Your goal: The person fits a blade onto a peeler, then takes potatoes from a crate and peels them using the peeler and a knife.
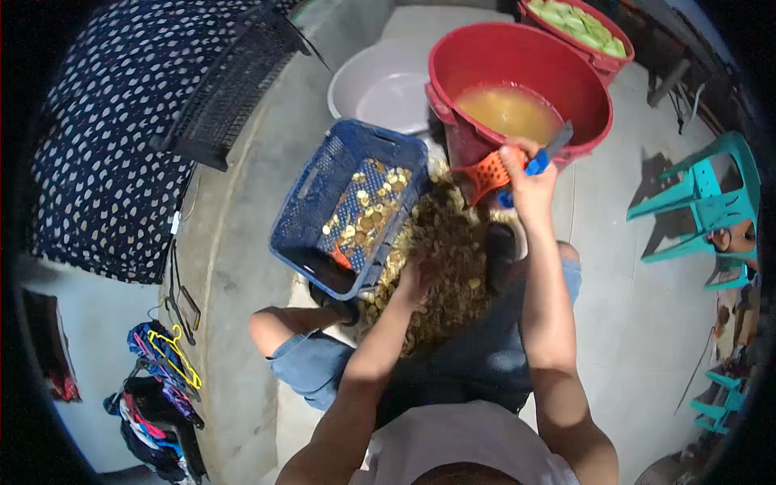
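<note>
My right hand [529, 182] is closed beside the red tub, around a knife [556, 141] with a blue handle and a grey blade. An orange perforated plastic piece [488, 171] sticks out on the left side of the same hand; its exact kind is unclear. My left hand [415, 279] is low over a heap of pale and brown peelings or slices [449, 267] between my legs, its fingers blurred against the heap. Left of it stands a blue plastic crate [293, 206], tilted, with pale and brown round pieces [368, 214] scattered inside.
A large red tub [453, 56] holds cloudy yellowish liquid. Behind it stands another red tub [608, 65] with pale green pieces. A whitish basin [343, 85] is beside the crate. Green plastic chairs [715, 194] stand right; clothes and hangers [166, 364] lie left.
</note>
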The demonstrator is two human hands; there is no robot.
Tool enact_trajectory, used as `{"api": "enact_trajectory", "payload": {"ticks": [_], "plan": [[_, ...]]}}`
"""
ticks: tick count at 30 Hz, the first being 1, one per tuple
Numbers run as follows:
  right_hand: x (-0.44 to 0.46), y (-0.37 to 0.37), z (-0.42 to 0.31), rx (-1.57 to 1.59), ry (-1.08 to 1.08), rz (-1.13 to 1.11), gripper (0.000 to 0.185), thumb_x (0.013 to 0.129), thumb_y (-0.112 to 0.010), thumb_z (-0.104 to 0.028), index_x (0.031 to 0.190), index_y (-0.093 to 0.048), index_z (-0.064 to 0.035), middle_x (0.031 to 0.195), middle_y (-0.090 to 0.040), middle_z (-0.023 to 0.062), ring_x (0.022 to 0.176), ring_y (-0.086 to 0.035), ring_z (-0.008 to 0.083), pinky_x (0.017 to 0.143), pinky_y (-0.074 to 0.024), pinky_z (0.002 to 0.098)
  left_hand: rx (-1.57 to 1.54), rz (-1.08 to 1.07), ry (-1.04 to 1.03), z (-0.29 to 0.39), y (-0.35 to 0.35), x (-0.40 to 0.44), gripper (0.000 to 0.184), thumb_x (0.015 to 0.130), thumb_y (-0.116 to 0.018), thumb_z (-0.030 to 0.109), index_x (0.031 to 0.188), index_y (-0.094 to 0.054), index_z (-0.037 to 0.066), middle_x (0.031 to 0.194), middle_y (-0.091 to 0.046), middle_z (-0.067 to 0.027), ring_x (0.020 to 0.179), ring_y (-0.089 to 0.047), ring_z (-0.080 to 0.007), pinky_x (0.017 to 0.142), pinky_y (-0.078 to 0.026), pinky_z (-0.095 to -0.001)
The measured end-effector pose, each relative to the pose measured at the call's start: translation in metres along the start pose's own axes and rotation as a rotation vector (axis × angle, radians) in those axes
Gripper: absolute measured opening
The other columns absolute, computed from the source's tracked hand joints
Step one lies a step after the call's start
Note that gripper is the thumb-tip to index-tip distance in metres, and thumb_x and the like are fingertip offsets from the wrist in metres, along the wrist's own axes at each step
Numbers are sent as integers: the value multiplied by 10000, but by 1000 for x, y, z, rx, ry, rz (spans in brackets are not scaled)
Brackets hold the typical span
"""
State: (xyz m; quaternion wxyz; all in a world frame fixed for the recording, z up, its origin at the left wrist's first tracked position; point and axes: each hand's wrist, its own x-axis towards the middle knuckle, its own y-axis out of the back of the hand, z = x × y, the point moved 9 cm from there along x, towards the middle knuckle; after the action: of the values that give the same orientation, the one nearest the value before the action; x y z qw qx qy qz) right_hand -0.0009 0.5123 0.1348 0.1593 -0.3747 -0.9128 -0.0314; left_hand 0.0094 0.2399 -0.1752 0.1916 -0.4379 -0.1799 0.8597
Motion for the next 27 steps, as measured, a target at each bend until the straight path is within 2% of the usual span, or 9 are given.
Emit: {"api": "enact_trajectory", "payload": {"ticks": [1, 3, 6, 8, 10, 12, 15, 22, 27], "plan": [[-5, 8, 0, -14, -23, 10, 179, 820, -729, -124, 917, -661, 9, 879, -654, 29, 817, -584, 104, 775, -465, 264, 2, 4, 28, -13, 1, 1, 407, 1020, -354, 340, 1221, -522, 28, 971, -618, -108, 929, -609, -242, 873, -510, -425], [-1, 16, -9, 79, -30, 9, 186, 818, -740, -133, 927, -664, -3, 860, -644, 16, 805, -576, 93, 763, -457, 248, 88, 316, 150, -33, 22, 15, 388, 1017, -362, 305, 1209, -542, 19, 944, -622, -99, 884, -609, -239, 849, -506, -425], [0, 26, -12, -113, -65, -27, 178, 821, -736, -138, 934, -667, -20, 850, -634, 7, 810, -571, 78, 756, -447, 229, 384, 272, 6, -72, 25, 53, 331, 993, -422, 245, 1147, -592, 6, 980, -637, -121, 887, -608, -257, 809, -511, -437], [4, 33, -16, -198, 28, -34, 168, 824, -733, -141, 933, -668, -30, 852, -635, 2, 819, -573, 79, 771, -454, 235, 1509, -72, -151, -75, -32, 52, 305, 960, -476, 260, 1141, -597, 46, 1095, -613, -144, 976, -599, -282, 832, -496, -426], [3, 40, -12, -146, -186, -2, 160, 822, -726, -126, 927, -665, -23, 853, -643, 11, 838, -582, 103, 802, -464, 266, 1827, -309, -324, -121, -48, 70, 313, 976, -450, 314, 1129, -591, 80, 1018, -623, -141, 922, -609, -286, 824, -476, -419], [6, 52, -5, -248, -83, 2, 176, 815, -721, -106, 949, -656, -13, 890, -647, 35, 853, -590, 126, 821, -470, 293, 1626, -216, -164, -126, -40, 90, 309, 975, -451, 315, 1115, -591, 78, 999, -620, -135, 900, -604, -277, 803, -472, -413], [5, 47, -7, -343, -141, -31, 168, 825, -683, -49, 980, -639, -3, 937, -633, 58, 854, -587, 137, 803, -470, 285, 1351, -28, 9, -132, -17, 123, 304, 974, -452, 317, 1094, -592, 75, 971, -615, -126, 867, -597, -264, 771, -467, -404], [9, 29, 12, -282, -303, -141, 177, 827, -670, -80, 966, -623, 20, 879, -625, 70, 762, -592, 155, 716, -483, 280, 1020, 200, 151, -132, 16, 181, 298, 970, -456, 321, 1045, -593, 68, 904, -603, -106, 790, -580, -235, 697, -453, -383], [18, 1, -5, -557, -118, -266, 157, 801, -647, -124, 859, -639, 21, 745, -613, 102, 673, -596, 192, 648, -469, 297, 910, 222, 202, -153, 18, 208, 298, 968, -458, 324, 1010, -594, 63, 856, -594, -92, 735, -568, -213, 644, -444, -368]]}}
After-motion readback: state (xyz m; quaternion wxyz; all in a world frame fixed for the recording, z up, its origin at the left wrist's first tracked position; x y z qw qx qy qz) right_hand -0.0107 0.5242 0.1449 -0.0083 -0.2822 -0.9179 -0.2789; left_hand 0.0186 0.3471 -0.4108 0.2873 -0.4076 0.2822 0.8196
